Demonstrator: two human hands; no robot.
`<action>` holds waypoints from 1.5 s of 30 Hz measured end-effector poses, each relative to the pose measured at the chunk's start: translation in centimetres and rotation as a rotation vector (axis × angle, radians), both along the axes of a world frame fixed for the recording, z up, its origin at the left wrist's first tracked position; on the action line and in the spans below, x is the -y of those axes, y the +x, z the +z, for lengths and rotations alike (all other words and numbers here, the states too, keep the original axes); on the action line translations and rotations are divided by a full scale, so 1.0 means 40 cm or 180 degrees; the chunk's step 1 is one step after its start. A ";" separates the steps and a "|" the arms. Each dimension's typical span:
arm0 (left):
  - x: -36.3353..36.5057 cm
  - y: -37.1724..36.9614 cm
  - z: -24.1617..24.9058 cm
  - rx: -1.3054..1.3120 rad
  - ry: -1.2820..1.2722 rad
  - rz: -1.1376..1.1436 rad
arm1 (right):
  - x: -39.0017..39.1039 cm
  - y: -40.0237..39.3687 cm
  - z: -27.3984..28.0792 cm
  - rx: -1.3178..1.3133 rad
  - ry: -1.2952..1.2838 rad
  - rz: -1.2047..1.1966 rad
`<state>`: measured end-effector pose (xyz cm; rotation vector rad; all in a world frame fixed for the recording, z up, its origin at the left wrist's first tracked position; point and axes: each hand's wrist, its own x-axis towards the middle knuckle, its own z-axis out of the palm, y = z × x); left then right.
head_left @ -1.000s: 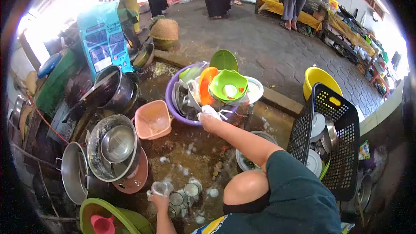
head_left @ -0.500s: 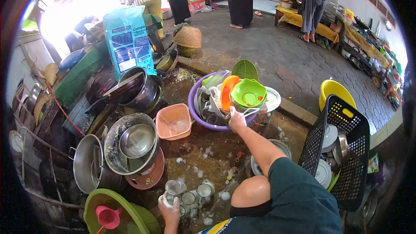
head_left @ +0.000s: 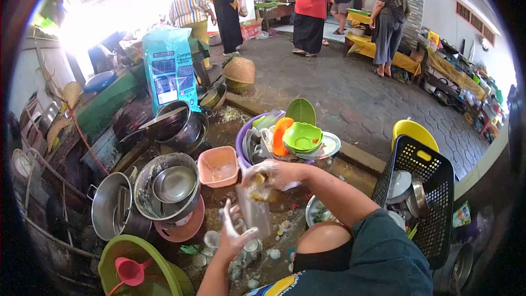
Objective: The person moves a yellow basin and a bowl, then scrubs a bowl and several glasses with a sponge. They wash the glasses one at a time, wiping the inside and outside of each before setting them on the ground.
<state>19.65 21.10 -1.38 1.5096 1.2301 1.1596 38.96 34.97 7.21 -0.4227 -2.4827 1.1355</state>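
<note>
My right hand (head_left: 280,175), foamy, is curled over the top of a tall translucent container (head_left: 256,216) above the wet ground. A yellow-brown lump, perhaps a scrubber (head_left: 259,189), shows beside its fingers. Just left of the container is my left hand (head_left: 235,230), with foam on its spread fingers and nothing held. Soapy drinking glasses (head_left: 251,245) stand on the ground below, partly hidden. Behind my right hand, a purple basin (head_left: 242,140) holds a green scalloped bowl (head_left: 303,137), an orange bowl (head_left: 280,136) and other dishes.
A green tub (head_left: 115,246) with a pink dipper (head_left: 131,270) stands at lower left. Metal pots (head_left: 109,208) and a peach basket (head_left: 218,167) lie beyond. On the right is a black crate (head_left: 438,186) of dishes. Several people stand at the back.
My right hand has come back from the basin toward me, with the tall container. My left hand has left the glasses, risen and spread its fingers. The view has tilted up.
</note>
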 end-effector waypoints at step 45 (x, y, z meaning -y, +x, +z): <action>0.139 -0.238 -0.222 0.4437 -0.0800 0.1565 | 0.331 -0.389 -0.351 -0.0939 -0.5374 0.0354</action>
